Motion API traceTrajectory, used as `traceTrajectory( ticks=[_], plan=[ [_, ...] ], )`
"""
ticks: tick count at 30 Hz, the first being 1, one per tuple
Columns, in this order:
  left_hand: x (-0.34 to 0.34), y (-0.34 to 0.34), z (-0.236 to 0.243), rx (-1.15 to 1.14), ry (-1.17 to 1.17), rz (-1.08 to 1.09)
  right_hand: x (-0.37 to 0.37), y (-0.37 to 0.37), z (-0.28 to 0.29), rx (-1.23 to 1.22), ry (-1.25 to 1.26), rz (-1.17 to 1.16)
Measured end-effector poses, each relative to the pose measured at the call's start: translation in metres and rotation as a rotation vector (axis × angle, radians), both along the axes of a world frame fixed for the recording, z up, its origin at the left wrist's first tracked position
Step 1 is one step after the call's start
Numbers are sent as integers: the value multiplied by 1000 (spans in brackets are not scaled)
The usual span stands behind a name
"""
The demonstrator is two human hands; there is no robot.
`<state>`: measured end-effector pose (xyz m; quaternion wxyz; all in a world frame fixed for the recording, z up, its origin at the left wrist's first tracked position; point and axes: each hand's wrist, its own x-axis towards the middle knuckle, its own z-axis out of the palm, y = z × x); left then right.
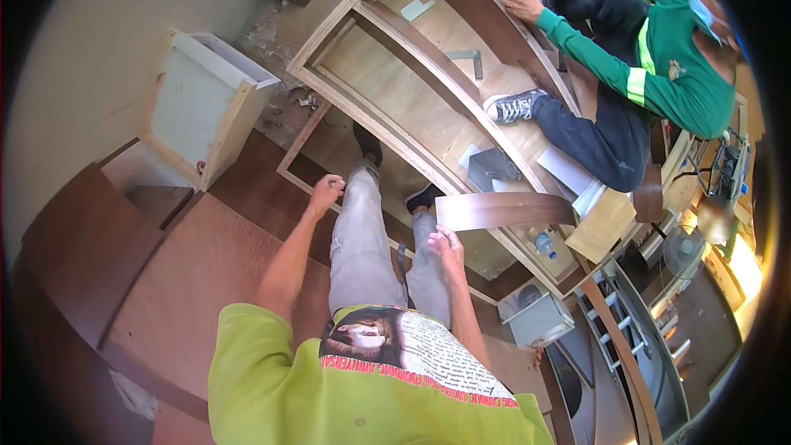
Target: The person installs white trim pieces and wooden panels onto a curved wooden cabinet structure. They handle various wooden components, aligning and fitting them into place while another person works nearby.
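I stand in grey trousers and a yellow-green shirt beside a curved plywood cabinet frame lying on the floor. My right hand grips the near end of a long brown veneer strip that reaches out to the right over the frame. My left hand is closed in a loose fist at my side, with nothing visible in it, just above the frame's near edge.
Another person in a green jacket crouches on the frame at the upper right, hands at its far edge. A white box cabinet stands at the left. Dark brown boards, a small grey box, a fan and a bottle surround me.
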<state>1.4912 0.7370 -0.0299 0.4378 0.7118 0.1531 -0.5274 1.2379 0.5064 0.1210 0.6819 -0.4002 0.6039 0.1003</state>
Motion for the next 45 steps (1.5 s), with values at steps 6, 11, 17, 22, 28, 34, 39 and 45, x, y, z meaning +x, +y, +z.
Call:
traceTrajectory(
  ticks=[6, 11, 17, 22, 28, 34, 39, 45],
  plan=[
    [-74, -69, 56, -102, -86, -27, -91, -27, -8, -43, -53, -88],
    [-136, -114, 97, -196, -86, -170, -207, -51, -16, -70, -46, -269],
    [-165, -110, 126, -131, -100, -401, -331, -53, -32, -71, 54, -493],
    [-174, -105, 159, -97, -161, -411, -389, -34, -44, -103, -6, -598],
    [-191, -93, 160, -262, 56, -298, -363, -29, -35, -119, 62, -570],
    [-166, -83, 141, -278, 236, -393, -310, 4, -23, -117, -67, -744],
    [-158, -105, 157, -297, 144, -377, -300, 24, -24, -342, -107, -599],
    [-129, -132, 175, -232, -20, -470, -281, 12, 13, -267, -68, -670]
  ],
)
